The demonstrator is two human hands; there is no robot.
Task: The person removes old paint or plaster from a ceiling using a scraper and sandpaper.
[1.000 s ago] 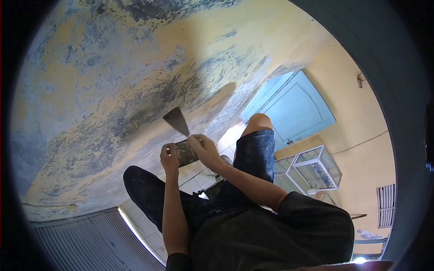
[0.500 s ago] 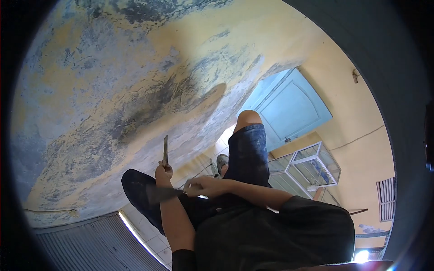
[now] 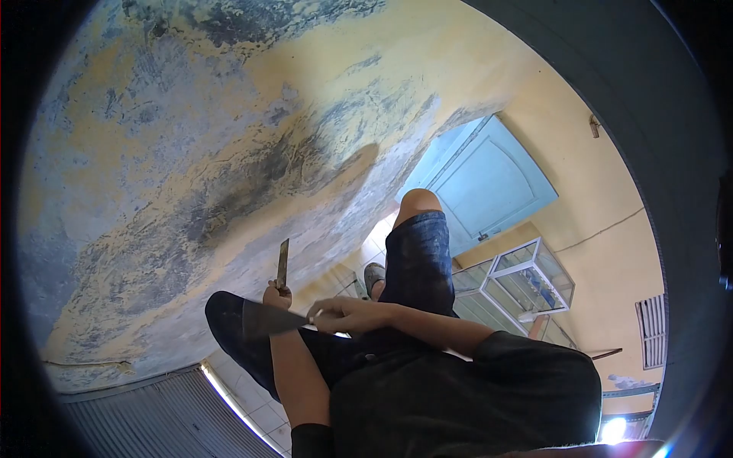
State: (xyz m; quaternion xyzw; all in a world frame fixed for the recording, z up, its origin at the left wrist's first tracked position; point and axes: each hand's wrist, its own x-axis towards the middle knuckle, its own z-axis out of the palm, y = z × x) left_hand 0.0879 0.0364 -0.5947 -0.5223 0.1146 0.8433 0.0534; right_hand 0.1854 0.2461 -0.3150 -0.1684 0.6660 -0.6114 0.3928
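My left hand (image 3: 277, 295) is closed around the lower end of a flat narrow blade (image 3: 283, 263), which points up and leans slightly right in front of the stained, peeling wall (image 3: 206, 183). Nearer my body, my right hand (image 3: 347, 314) grips a wide triangular trowel (image 3: 267, 319) by its handle end. The trowel's dark blade points left and passes across my left forearm, over my dark-clothed leg. The two tools are apart.
A pale blue door (image 3: 496, 183) stands beyond my bent knee. Right of the knee is a glass display case (image 3: 532, 276). A corrugated shutter (image 3: 164, 416) is at the lower left, and a vent (image 3: 652, 334) is on the right wall.
The narrow blade in my left hand has dropped slightly and tilted a little to the right, showing more of its face. The trowel in my right hand has shifted slightly, its blade looking wider.
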